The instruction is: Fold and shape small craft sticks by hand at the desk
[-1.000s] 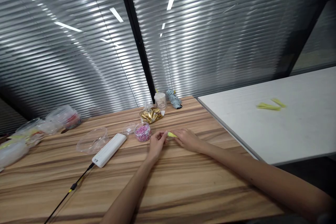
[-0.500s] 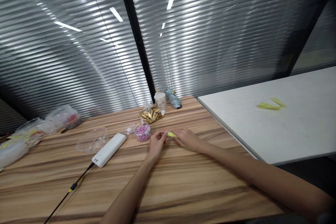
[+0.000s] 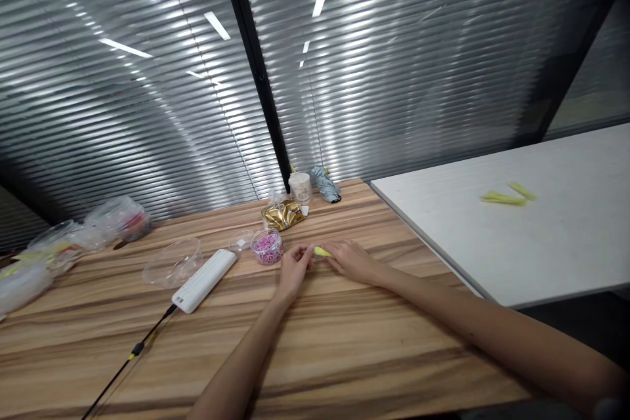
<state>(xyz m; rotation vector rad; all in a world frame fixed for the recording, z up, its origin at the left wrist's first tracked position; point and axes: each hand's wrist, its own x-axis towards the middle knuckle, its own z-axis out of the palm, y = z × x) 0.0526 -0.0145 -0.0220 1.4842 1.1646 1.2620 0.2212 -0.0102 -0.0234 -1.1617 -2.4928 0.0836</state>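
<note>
In the head view, my left hand (image 3: 294,269) is just right of a clear round tub (image 3: 267,247) of small pink and purple pieces. Its fingers are pinched together at the left end of a small yellow piece (image 3: 323,252); what they grip is too small to make out. My right hand (image 3: 352,262) is closed on the right part of that yellow piece, hiding its end. Both hands are low over the wooden table (image 3: 344,354), with the fingertips close together.
Behind the hands are a gold packet (image 3: 283,215), a white cup (image 3: 300,188) and a blue-grey wrapper (image 3: 325,185). To the left lie a white power bank (image 3: 204,281) with a black cable, clear lids (image 3: 173,264) and plastic bags. Yellow strips (image 3: 503,198) rest on the white table (image 3: 551,243).
</note>
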